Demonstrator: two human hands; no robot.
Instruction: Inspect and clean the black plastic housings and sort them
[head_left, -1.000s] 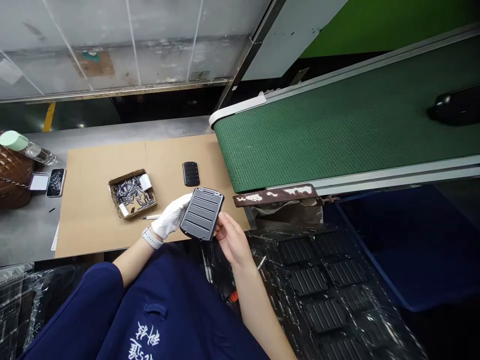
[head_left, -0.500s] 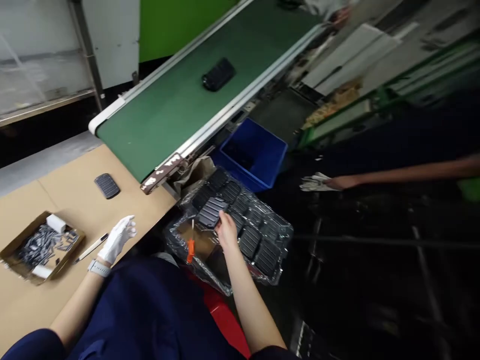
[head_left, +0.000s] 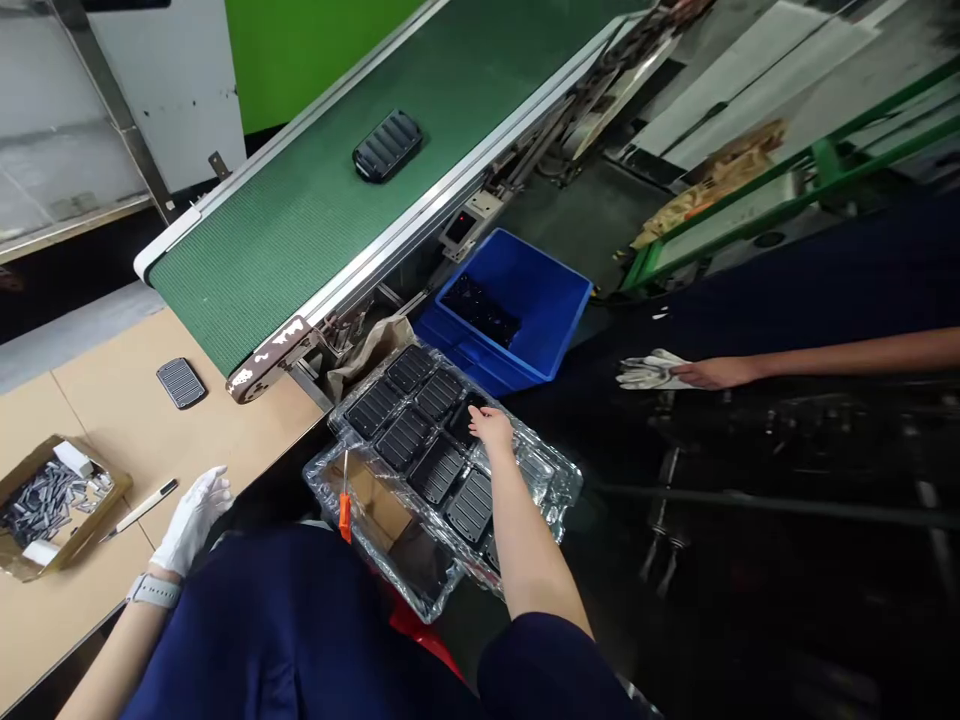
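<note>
My right hand [head_left: 491,425] reaches over a clear plastic tray [head_left: 556,482] that holds several black ribbed covers [head_left: 405,438]. Its fingertips rest on a dark slot near the tray's far side, and no cover is lifted. My left hand [head_left: 193,515], in a white glove, lies open at the edge of the cardboard-covered table [head_left: 127,420] and holds nothing. An orange-handled screwdriver [head_left: 344,508] lies on the tray's near left part.
A green conveyor belt [head_left: 300,230] carries one black cover [head_left: 387,145]. A blue bin [head_left: 525,300] stands beyond the tray. On the cardboard are a small black cover [head_left: 181,383], a box of metal clips [head_left: 52,495] and a pen-like tool [head_left: 139,510]. A co-worker's hand [head_left: 720,372] holds a white glove at right.
The cover held in both hands went into the tray with my right hand, which then slid farther along. My left hand let go and rests on the table. The view swung right.
</note>
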